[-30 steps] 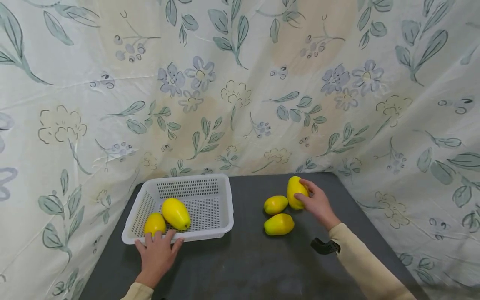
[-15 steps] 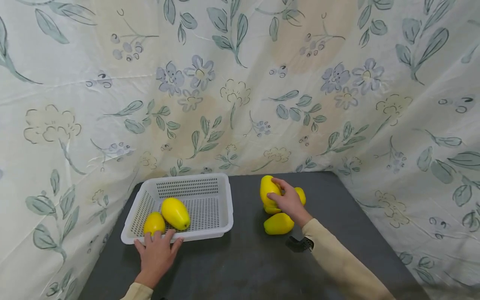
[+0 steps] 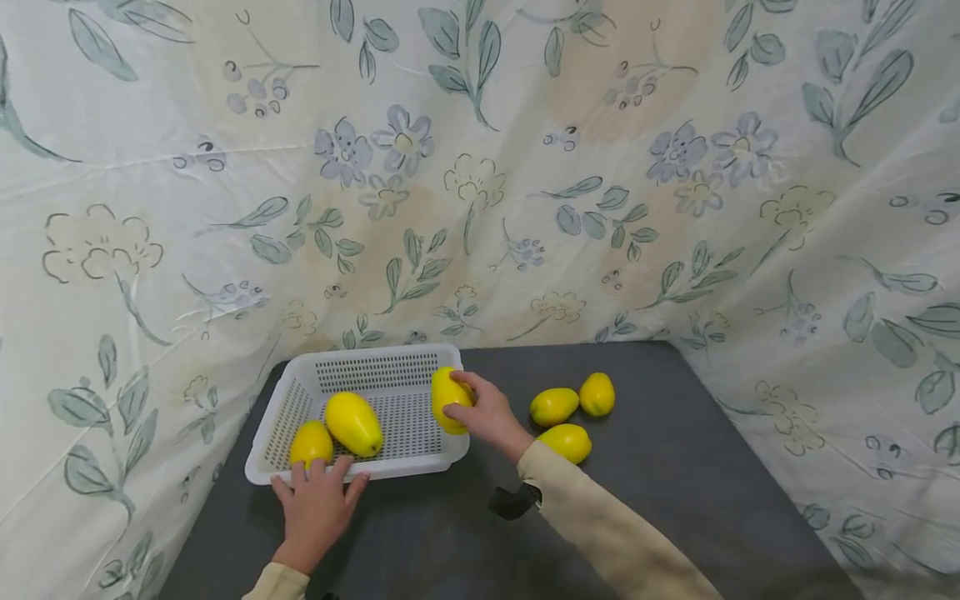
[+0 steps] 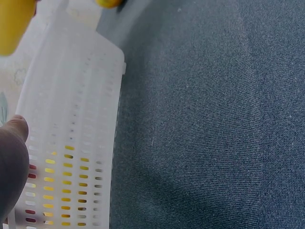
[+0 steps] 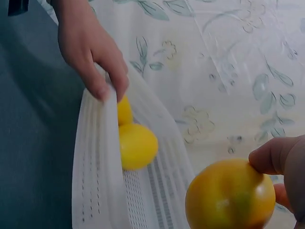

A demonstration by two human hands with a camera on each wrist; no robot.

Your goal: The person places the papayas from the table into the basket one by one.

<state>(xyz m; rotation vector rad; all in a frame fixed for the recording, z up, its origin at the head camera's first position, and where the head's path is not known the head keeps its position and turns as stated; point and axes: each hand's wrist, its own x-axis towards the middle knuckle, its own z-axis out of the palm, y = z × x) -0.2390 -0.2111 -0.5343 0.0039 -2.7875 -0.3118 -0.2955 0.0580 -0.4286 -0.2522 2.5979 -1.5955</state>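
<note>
There are six yellow fruits (image 3: 354, 424), one basket (image 3: 382, 371), one table (image 3: 450, 533).

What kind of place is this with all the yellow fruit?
Probably a small indoor work spot, though the room beyond is hidden: a flowery cloth hangs behind a dark table holding a white basket and yellow fruit.

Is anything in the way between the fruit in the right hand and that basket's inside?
Nothing visible. The right hand holds the yellow fruit at the right end of the white basket, while two fruits inside lie toward its left. The left hand grips the near rim, also leftward.
</note>
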